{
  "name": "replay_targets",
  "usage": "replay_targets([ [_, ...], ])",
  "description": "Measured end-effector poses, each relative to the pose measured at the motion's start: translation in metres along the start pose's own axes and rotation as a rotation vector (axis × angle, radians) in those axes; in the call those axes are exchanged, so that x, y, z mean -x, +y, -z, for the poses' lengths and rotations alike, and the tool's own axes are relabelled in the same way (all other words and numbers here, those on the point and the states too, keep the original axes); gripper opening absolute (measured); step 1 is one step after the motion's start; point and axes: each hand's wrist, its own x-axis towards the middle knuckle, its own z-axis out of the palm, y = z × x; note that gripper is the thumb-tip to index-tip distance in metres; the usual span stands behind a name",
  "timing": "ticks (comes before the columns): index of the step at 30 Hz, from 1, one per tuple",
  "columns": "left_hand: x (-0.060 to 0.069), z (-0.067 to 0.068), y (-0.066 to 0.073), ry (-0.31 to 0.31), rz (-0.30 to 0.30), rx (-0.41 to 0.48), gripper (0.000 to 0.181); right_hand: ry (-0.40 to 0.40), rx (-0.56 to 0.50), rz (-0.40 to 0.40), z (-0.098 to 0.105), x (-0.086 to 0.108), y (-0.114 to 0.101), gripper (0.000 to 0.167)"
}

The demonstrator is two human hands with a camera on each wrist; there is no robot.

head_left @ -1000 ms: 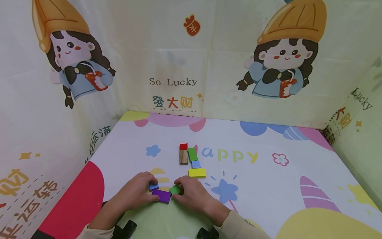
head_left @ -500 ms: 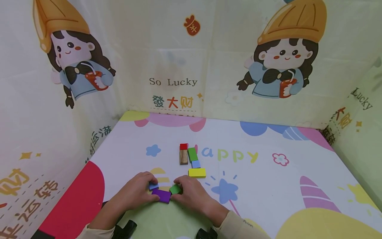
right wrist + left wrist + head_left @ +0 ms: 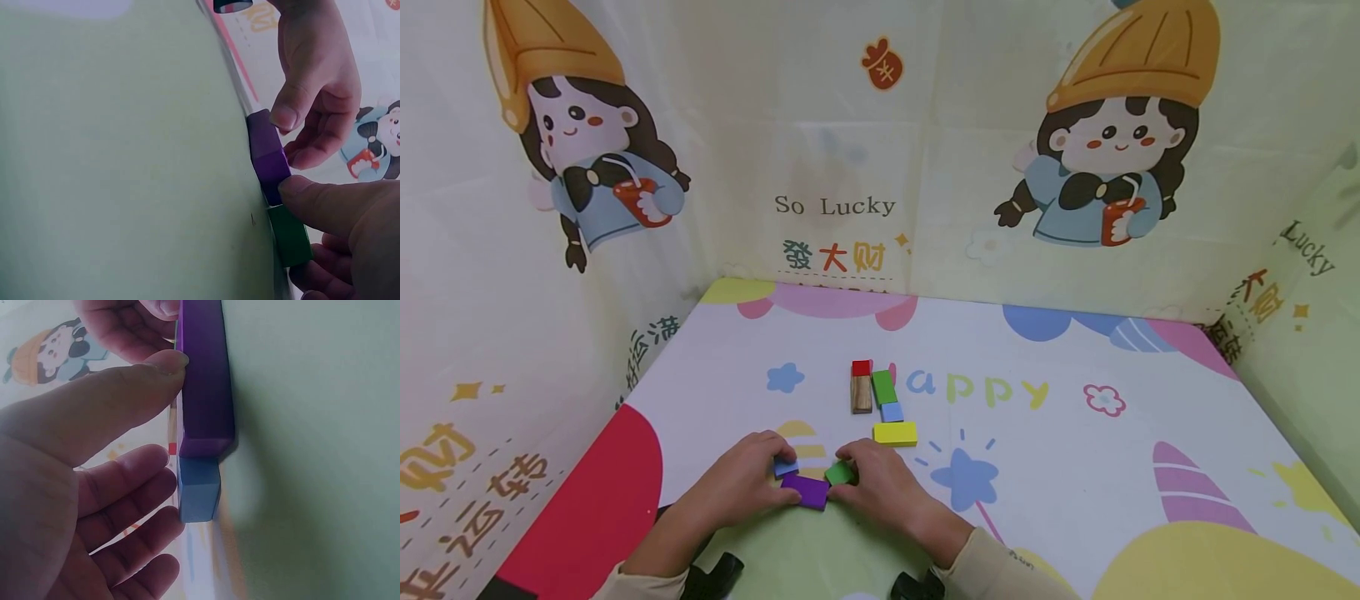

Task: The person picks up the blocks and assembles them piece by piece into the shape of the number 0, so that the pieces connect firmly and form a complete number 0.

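In the head view my left hand (image 3: 736, 483) is at a purple block (image 3: 806, 492) and a smaller blue block (image 3: 786, 468). Its thumb presses the purple block (image 3: 206, 381) in the left wrist view, with curled fingers beside the blue block (image 3: 200, 490). The right hand (image 3: 891, 492) grips a green block (image 3: 839, 474) at the purple block's right end. From the right wrist, the thumb lies by the joint between the purple block (image 3: 267, 150) and the green block (image 3: 290, 237), fingers on the green block's far side.
Beyond the hands lie a red block (image 3: 861, 367), a wood-grain block (image 3: 861, 395), another green block (image 3: 884, 388), a light blue block (image 3: 892, 412) and a yellow block (image 3: 895, 434). Printed cloth walls (image 3: 955, 208) stand at the back and sides.
The right hand and its green block have shifted very slightly left, against the purple block. My left hand and the other blocks have stayed where they were.
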Motion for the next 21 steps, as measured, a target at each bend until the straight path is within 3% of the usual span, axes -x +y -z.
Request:
replay_targets([
  [21, 0.0004, -0.0049, 0.0021, 0.032, -0.015, -0.049, 0.047, -0.005, -0.013, -0.025, 0.0015, 0.0007, -0.002, 0.043],
])
